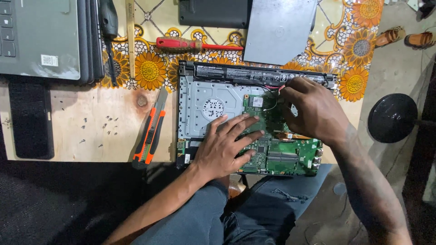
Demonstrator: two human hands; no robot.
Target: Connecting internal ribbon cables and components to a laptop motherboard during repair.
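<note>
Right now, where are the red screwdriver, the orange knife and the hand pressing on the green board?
red screwdriver [179, 44], head view, on its red handle.
orange knife [149, 136], head view, middle of its orange body.
left hand [225, 147], head view, back of the hand lying flat on the green board [290, 159].

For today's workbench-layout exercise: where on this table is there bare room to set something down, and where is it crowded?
Bare wood lies between the black phone and the orange utility knife, dotted with small screws. It is crowded around the opened laptop, where the left hand and right hand work.
</note>
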